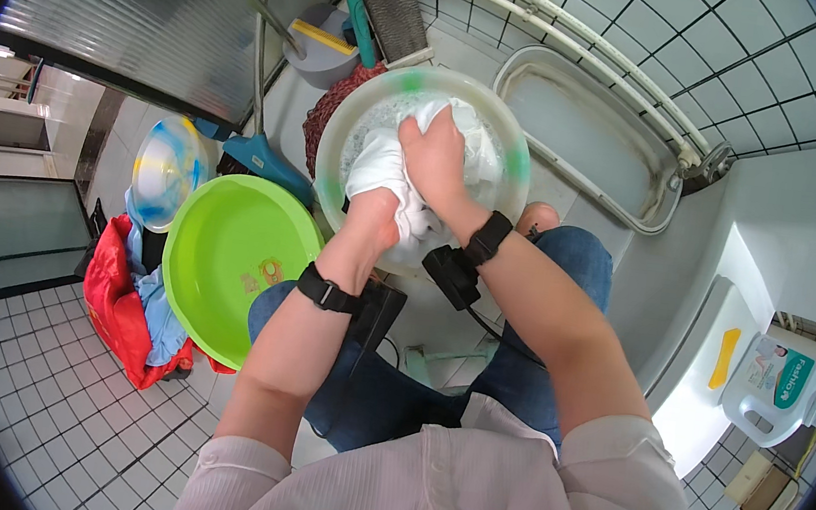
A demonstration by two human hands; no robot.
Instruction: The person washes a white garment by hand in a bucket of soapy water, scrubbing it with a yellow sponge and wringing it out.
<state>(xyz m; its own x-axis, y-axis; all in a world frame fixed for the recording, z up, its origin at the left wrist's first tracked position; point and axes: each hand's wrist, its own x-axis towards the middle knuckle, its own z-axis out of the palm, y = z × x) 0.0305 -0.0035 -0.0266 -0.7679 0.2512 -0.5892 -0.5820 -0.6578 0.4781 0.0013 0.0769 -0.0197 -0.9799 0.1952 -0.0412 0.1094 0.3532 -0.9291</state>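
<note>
A wet white cloth (pixel 378 163) is bunched up over a pale basin (pixel 510 201) with green patches, which holds sudsy water (pixel 356 138). My right hand (pixel 436 162) is closed on the cloth from above, its thumb and knuckles showing. Close beside it, my left hand (pixel 377 219) goes in under the cloth, which covers its fingers, so their grip is hidden. More white fabric (pixel 480 152) lies in the suds at the basin's right side. Both wrists wear black straps with small black devices.
Left of the basin stands a bright green tub (pixel 216 263), with red clothing (pixel 112 292) and a blue-white basin (pixel 168 172) beyond. A blue broom (pixel 263 160) and grey dustpan (pixel 325 54) stand behind. A long shallow tray (pixel 593 135) lies back right; a detergent jug (pixel 770 392) sits far right.
</note>
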